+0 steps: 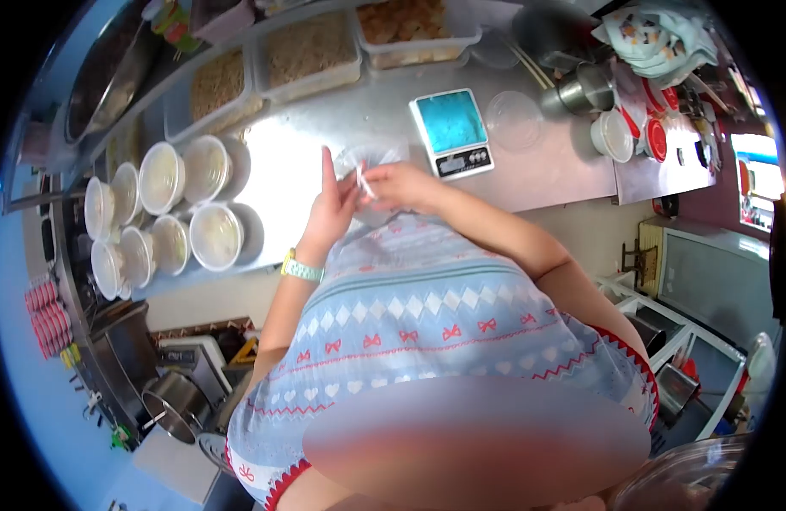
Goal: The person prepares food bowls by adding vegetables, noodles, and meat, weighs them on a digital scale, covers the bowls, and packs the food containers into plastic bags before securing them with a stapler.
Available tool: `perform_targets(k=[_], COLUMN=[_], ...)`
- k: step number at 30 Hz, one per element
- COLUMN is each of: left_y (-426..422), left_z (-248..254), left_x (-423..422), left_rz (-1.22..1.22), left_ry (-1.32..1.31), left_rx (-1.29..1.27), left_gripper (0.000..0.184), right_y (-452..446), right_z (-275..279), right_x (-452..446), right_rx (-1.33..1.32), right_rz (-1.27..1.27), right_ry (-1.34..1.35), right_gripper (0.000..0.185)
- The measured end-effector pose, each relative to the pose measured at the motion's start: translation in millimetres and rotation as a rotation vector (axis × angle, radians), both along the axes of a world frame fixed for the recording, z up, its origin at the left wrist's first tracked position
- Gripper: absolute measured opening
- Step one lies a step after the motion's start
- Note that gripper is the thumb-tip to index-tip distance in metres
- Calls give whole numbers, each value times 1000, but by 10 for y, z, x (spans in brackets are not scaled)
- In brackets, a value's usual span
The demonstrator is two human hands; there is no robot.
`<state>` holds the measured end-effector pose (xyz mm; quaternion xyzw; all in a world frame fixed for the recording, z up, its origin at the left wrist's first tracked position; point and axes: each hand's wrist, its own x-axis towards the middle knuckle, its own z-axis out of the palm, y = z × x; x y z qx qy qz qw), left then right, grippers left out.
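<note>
Both my hands meet over the near edge of the metal counter [303,128]. My left hand [329,204] has its index finger stretched out, while its other fingers touch a small white strip [364,181]. Around that strip the fingers of my right hand [399,186] are pinched. A clear plastic bag [371,157] lies behind and below my hands; its contents cannot be made out. Just right of the bag is a white kitchen scale [451,134] with a blue-green top. A round clear lid [514,120] rests beyond the scale.
Several lidded white bowls [214,236] stand at the left. Food tubs [308,53] line the back edge. At the right are a metal pot [584,88], white tubs [613,136] and chopsticks [529,64]. A large metal pot [173,405] is at lower left.
</note>
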<state>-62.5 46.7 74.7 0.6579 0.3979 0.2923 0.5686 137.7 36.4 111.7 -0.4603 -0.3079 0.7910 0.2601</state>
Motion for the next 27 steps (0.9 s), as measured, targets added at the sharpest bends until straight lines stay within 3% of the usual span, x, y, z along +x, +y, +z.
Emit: perform_targets(k=[5, 10, 12, 13, 14, 16, 17, 19, 21, 24, 27], left_y=[39, 102, 180, 256, 253, 215, 199, 103, 91, 109, 145], left_z=[182, 247, 219, 166, 91, 149, 176, 206, 44, -108, 24], left_x=[-10, 6, -55, -87, -89, -61, -45, 21, 18, -17, -29], left_rz=[-53, -72, -162, -191, -195, -142, -121, -90, -6, 16, -58], left_ry=[52, 83, 229, 290, 285, 114, 143, 157, 92, 21, -135], left_rx=[90, -19, 164, 368, 373, 143, 181, 139, 42, 97, -131], left_gripper=[89, 86, 83, 82, 82, 82, 84, 83, 71, 57, 48], right_y=[60, -7, -67, -63, -57, -7, -1, 25, -10, -64, 8], right_z=[-119, -78, -183, -126, -69, 90, -65, -377, -421, -148, -116], right_x=[-39, -16, -21, -17, 12, 29, 17, -11, -43, -68, -54], right_rx=[208, 233, 613, 597, 599, 213, 216, 606, 572, 463, 418], right_rz=[83, 132, 114, 95, 90, 159, 162, -16, -41, -18, 81], right_ry=[-184, -299, -406, -461, -468, -258, -255, -145, -155, -250, -374], right_gripper=[20, 18, 18, 19, 19, 20, 20, 20, 19, 18, 17])
